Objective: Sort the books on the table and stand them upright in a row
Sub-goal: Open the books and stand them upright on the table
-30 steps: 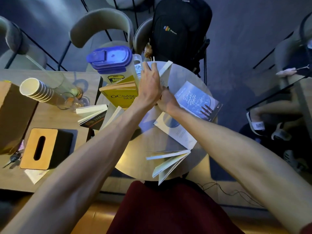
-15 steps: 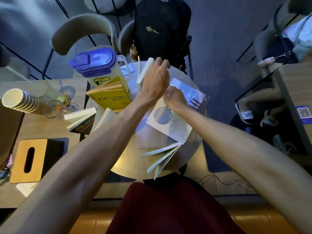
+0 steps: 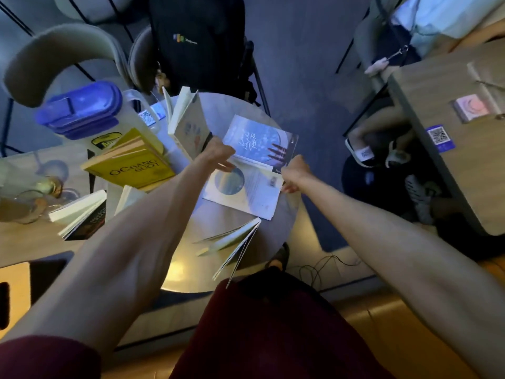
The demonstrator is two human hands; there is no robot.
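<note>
Desk: a round grey desk (image 3: 276, 236) stood in front of the person, with a wooden desk (image 3: 32, 236) touching it on the left.
Room: blue-grey floor, a curved chair (image 3: 54, 56) and a black backpack (image 3: 199, 42) behind the desk (another person's legs showed on the right).
Jug: a clear jug with a blue lid (image 3: 82, 108) stood at the back left.
Books: a white book (image 3: 188, 124) stood upright at the back; a yellow book (image 3: 131, 165) leaned on the jug; a thin open book (image 3: 235, 239) stood near the front edge.
Flat books: a blue book (image 3: 259, 138) and a pale book with a circle (image 3: 243, 187) lay flat, overlapping.
Left hand (image 3: 216, 154): fingers loose, on the flat books just beside the white book.
Right hand (image 3: 295, 170): fingers curled at the right edge of the flat books; I could not tell if they gripped.
</note>
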